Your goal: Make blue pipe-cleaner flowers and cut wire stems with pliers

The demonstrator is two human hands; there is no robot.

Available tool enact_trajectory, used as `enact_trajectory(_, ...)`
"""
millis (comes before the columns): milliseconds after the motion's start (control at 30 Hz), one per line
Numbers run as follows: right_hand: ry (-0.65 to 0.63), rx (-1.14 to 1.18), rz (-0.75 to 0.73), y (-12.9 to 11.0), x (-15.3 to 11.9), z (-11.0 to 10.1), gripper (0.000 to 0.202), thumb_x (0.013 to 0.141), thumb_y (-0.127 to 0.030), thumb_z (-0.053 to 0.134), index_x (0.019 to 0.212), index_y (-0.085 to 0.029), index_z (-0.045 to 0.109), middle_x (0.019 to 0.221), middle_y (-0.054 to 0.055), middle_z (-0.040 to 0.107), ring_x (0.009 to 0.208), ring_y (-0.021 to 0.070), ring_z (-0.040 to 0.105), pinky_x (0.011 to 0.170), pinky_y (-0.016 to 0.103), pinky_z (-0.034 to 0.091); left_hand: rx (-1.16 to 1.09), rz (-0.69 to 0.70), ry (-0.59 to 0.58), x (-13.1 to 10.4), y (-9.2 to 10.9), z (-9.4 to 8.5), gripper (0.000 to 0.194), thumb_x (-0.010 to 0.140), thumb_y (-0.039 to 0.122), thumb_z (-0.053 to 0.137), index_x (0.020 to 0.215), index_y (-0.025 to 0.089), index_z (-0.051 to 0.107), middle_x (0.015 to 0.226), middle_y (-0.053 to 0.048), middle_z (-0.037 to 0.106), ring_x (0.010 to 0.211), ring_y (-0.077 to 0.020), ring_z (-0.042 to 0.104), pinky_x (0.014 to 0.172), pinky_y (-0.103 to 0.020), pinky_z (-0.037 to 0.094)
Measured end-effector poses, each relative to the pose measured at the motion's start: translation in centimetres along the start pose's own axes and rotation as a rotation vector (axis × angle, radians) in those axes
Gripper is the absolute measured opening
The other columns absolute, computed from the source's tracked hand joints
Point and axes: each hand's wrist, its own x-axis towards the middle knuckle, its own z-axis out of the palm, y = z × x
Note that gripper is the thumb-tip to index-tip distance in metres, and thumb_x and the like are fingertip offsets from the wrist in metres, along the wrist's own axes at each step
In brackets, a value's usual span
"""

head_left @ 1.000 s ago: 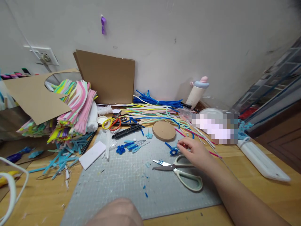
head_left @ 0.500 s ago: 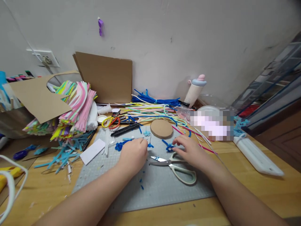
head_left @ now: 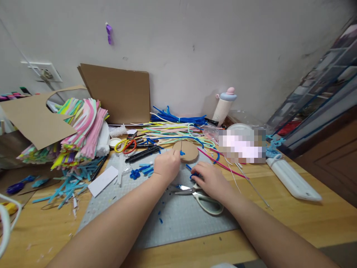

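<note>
My left hand (head_left: pixel 167 163) is closed in a pinch over the grey mat (head_left: pixel 178 227), at the left edge of the round cardboard disc (head_left: pixel 190 152). Out of its fingertips comes a small blue piece (head_left: pixel 182 153) on a thin dark wire. My right hand (head_left: pixel 208 178) rests on the mat with curled fingers round a blue fuzzy-stem piece (head_left: pixel 192 175), partly hidden by the fingers. Beneath that hand lie scissors with pale handles (head_left: pixel 209 204), blades pointing left. Left of my left hand are a blue fuzzy flower (head_left: pixel 135 174) and short blue pieces (head_left: pixel 146 169).
Fuzzy stems (head_left: pixel 178 130) lie behind the disc, beside red-and-yellow scissors (head_left: pixel 126 146) and a black pen-like tool (head_left: pixel 142 153). A white card (head_left: pixel 103 181) is at the left, a bottle (head_left: pixel 224 106) at the back, and a long white object (head_left: pixel 295 180) at the right.
My left hand has moved up and right, bringing the small blue wired piece to the disc. My right hand has closed more over the blue piece. The whole view has shifted slightly.
</note>
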Motion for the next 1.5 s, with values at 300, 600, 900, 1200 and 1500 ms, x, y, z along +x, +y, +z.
enact_trajectory(300,0.02,0.019,-0.001,0.2,0.0,0.1,0.003,0.079,-0.016,0.061,0.078,-0.019,0.06,0.081,0.002,0.061,0.083,0.0183,0.053,0.075,0.029,0.039,-0.092,-0.061,-0.063,2.3,1.3,2.2,0.022,0.085,0.011,0.04,0.092,0.01,0.062,0.086,-0.013,0.065,0.081,-0.0257,0.065,0.07,-0.038,0.045)
enact_trajectory(600,0.08,0.414,0.218,0.3,0.1,-0.7,0.007,0.08,-0.025,0.057,0.081,-0.019,0.061,0.076,0.001,0.062,0.066,0.0147,0.052,0.06,0.027,0.04,-0.461,-0.158,-0.025,-2.7,1.6,-0.2,0.022,0.086,0.022,0.044,0.102,0.019,0.059,0.081,-0.006,0.066,0.077,-0.0196,0.063,0.067,-0.03,0.045)
enact_trajectory(900,-0.032,0.916,0.258,-3.6,-0.7,0.6,0.018,0.079,-0.035,0.056,0.085,-0.018,0.053,0.074,0.0,0.056,0.067,0.0133,0.053,0.06,0.026,0.042,-1.362,-0.406,-0.065,-8.2,1.4,-1.6,0.015,0.075,0.028,0.063,0.082,0.017,0.054,0.077,-0.001,0.059,0.071,-0.0137,0.056,0.066,-0.025,0.044)
enact_trajectory(1200,-0.363,-0.225,0.123,-2.4,-3.3,-3.2,0.015,0.076,-0.014,0.059,0.09,-0.017,0.062,0.096,0.012,0.062,0.093,0.0278,0.056,0.078,0.038,0.041,-1.269,-0.21,-0.018,-10.8,-2.3,-4.1,0.006,0.081,0.022,0.059,0.087,0.021,0.057,0.097,-0.003,0.061,0.094,-0.0167,0.058,0.086,-0.03,0.043)
enact_trajectory(1500,-0.376,-0.12,0.015,-1.7,-3.6,-2.6,0.017,0.073,-0.015,0.056,0.089,-0.018,0.061,0.094,0.01,0.06,0.089,0.0228,0.055,0.077,0.033,0.042,-1.673,-0.427,0.102,-10.8,-4.7,-5.1,0.015,0.075,0.025,0.068,0.087,0.022,0.06,0.077,0.002,0.057,0.066,-0.0093,0.055,0.063,-0.021,0.045)
